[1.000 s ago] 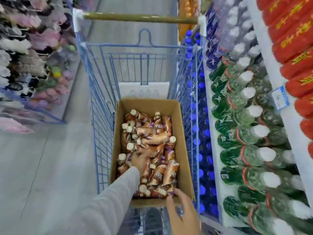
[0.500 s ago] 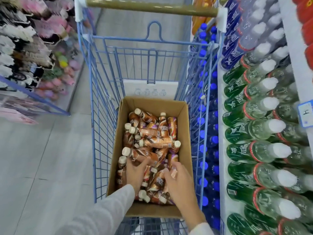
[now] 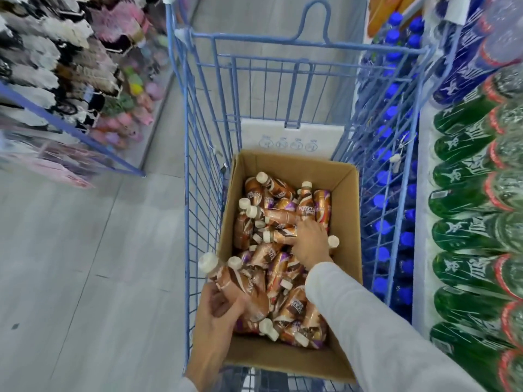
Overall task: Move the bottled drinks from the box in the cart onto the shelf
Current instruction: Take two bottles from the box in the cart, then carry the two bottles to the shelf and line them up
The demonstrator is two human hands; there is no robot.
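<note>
Straight down, head view only. Blue wire cart (image 3: pixel 198 193) stands in the aisle with an open cardboard box (image 3: pixel 346 210) in its near end. The box holds a loose pile of bottled drinks (image 3: pixel 283 216): brown-and-purple labels, cream caps, lying at all angles.

Left hand (image 3: pixel 218 315) is at the box's near-left corner. Its fingers (image 3: pixel 226 306) are curled round the lower body of one coffee bottle (image 3: pixel 243 292). That bottle is tilted, cap toward the upper left, and the cap overlaps the box's left rim. A second cap shows just beside it.

Right hand (image 3: pixel 310 240) is further in, on top of the pile at mid-box, back of the hand to the camera. Its fingers (image 3: pixel 295 232) bend down among the bottles. Cannot tell whether they are closed on one. A cream cap pokes out at the hand's right edge. A pale sleeve (image 3: pixel 368 321) covers that forearm.

The shelf (image 3: pixel 421 250) runs along the cart's right side, close against it. It carries rows of green bottles (image 3: pixel 464 236) lying cap-outward, with blue-capped bottles (image 3: pixel 393 89) lower down behind the cart wire.

A white card (image 3: pixel 291 137) with printed symbols sits in the cart beyond the box. The floor (image 3: pixel 85 250) is grey tile. At far left is a rack (image 3: pixel 70 66) of pink and white goods, too blurred to identify.
</note>
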